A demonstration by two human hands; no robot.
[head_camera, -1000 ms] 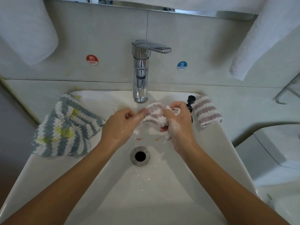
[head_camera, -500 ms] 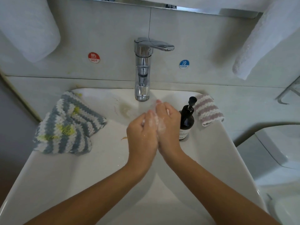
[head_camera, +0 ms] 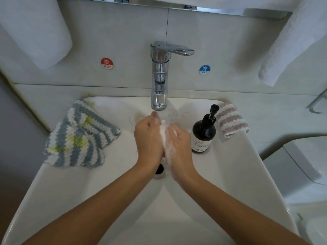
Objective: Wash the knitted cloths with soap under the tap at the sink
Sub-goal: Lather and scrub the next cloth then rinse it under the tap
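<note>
Both hands are meeting palm to palm over the middle of the sink (head_camera: 238, 174), just below the spout of the tap (head_camera: 159, 96). The left hand (head_camera: 150, 137) and the right hand (head_camera: 178, 140) are pressing together with white lather (head_camera: 163, 133) squeezing out along the seam between them. The fingers of both hands are lying fairly straight against each other; whether a cloth is sandwiched between the palms is something I cannot tell, since only foam is showing there.

The knitted cloths in plain sight are resting on the sink's rim. The grey, white and yellow striped cloths (head_camera: 79, 137) are lying in a loose pile at the left, seemingly 2 overlapping pieces. The pink and white striped cloth (head_camera: 230, 121) is draping over the right rim, just behind the dark soap bottle (head_camera: 203, 133), which is standing upright beside the right hand.

These cloths are looking soft, thick and floppy, with no stiffness to rely on. Dry they are probably light; soaked they are likely getting heavier and drippy, and soapy hands are making everything slippery. Gathering a bunched fold near the middle seems wiser than pinching a corner, which would be letting the rest hang and stretch.
</note>
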